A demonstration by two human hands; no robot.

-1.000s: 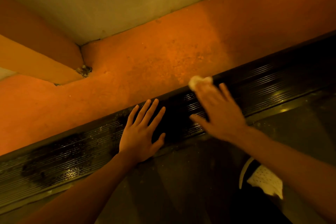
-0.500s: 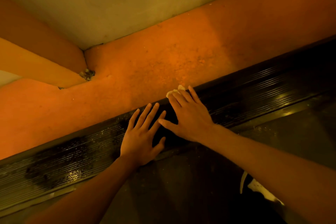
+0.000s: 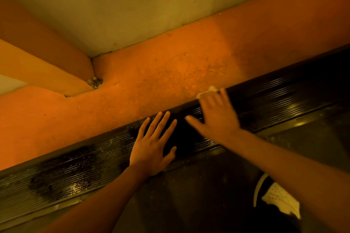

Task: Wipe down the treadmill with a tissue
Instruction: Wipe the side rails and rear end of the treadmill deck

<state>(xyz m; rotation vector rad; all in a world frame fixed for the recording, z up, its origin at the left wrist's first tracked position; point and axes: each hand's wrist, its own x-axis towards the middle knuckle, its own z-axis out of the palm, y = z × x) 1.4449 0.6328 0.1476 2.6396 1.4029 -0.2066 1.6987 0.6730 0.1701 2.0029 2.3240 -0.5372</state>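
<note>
- Wiping the treadmill side rail (image 3: 75, 168): right hand (image 3: 217, 119) presses the tissue (image 3: 208, 90) under straight fingers at the rail's outer edge.
- Bracing: left hand (image 3: 151, 149) flat on the rail, fingers spread, holding nothing.
- Tissue likely light, soft, tear-prone on the ribs; keep it wadded under fingertips.

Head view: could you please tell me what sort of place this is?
Probably an indoor room corner, perhaps a home or gym: a treadmill's ribbed rail and belt lie on an orange floor beside a plain wall.
</note>
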